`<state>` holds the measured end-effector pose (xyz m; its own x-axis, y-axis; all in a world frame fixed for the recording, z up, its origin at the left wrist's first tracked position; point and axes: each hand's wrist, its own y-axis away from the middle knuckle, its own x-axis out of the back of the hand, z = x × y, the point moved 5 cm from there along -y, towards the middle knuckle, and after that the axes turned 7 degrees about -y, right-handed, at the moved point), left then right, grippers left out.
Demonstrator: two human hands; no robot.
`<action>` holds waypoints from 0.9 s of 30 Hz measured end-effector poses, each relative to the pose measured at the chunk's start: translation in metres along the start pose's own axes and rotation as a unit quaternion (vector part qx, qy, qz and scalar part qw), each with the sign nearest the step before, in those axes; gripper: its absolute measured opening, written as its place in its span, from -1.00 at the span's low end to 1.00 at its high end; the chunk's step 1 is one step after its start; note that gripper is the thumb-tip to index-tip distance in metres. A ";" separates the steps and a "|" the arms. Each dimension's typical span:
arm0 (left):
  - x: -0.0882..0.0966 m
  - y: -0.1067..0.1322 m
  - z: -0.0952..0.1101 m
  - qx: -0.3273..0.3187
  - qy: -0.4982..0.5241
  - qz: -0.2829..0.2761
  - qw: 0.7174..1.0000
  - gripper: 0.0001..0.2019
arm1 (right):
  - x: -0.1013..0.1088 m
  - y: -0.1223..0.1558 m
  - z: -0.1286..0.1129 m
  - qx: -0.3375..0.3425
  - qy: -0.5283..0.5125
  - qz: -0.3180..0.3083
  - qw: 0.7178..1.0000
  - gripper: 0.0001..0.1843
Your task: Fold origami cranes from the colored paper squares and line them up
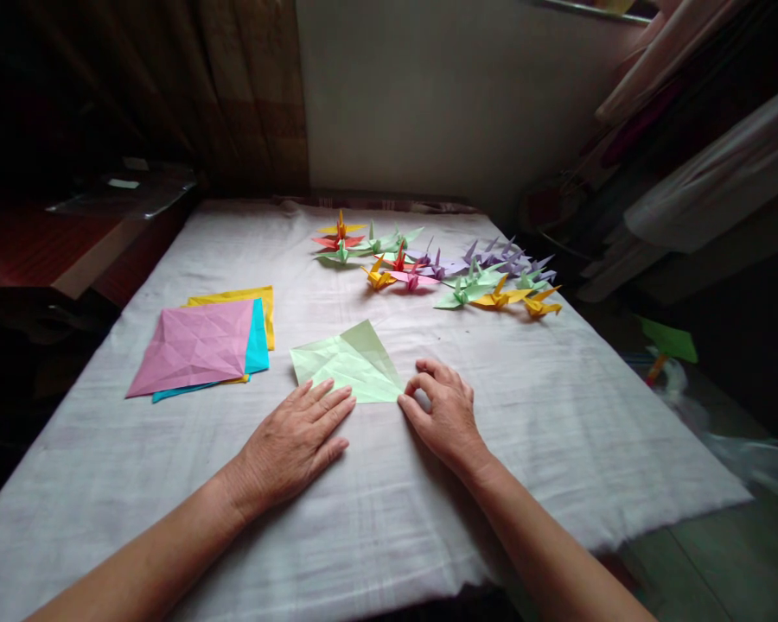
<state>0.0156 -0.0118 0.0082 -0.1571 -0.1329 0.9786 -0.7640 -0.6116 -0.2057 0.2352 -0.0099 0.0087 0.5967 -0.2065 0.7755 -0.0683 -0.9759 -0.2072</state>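
Observation:
A pale green sheet of origami paper [347, 363], marked with creases, lies on the cloth-covered table in front of me. My left hand [298, 436] rests flat with its fingers stretched out, the fingertips on the paper's near left edge. At the paper's right corner, my right hand [444, 410] has thumb and index finger pinched together on the tip. A stack of creased paper squares [198, 341] sits to the left, pink on top, with blue and yellow edges showing below.
Several folded paper cranes [411, 276] in orange, red, green, pink and purple stand toward the back right of the table [545, 484]. A wooden surface [45, 250] with a clear plastic sleeve [136, 194] is at the left. Cloth [713, 181] hangs at the right.

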 end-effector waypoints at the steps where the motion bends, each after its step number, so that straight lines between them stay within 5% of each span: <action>1: 0.001 0.004 -0.003 0.000 -0.007 0.001 1.000 -0.54 | 0.000 0.000 0.000 0.003 -0.001 0.001 1.000 -0.96; 12: 0.017 0.041 -0.035 0.025 -0.056 0.010 0.998 -0.57 | -0.002 0.000 0.002 0.022 0.005 0.016 1.000 -0.94; 19: 0.025 0.019 -0.041 0.105 -0.020 0.069 0.992 -0.70 | -0.002 0.001 0.003 0.038 -0.013 0.036 0.999 -0.92; 27: 0.014 0.004 -0.038 0.210 0.022 0.125 0.969 -0.88 | -0.004 0.003 0.002 0.056 -0.002 0.033 0.998 -0.93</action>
<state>-0.0134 0.0138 0.0211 -0.3375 -0.2903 0.8954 -0.3771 -0.8299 -0.4112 0.2338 -0.0122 0.0037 0.5978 -0.2691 0.7551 -0.0173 -0.9461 -0.3234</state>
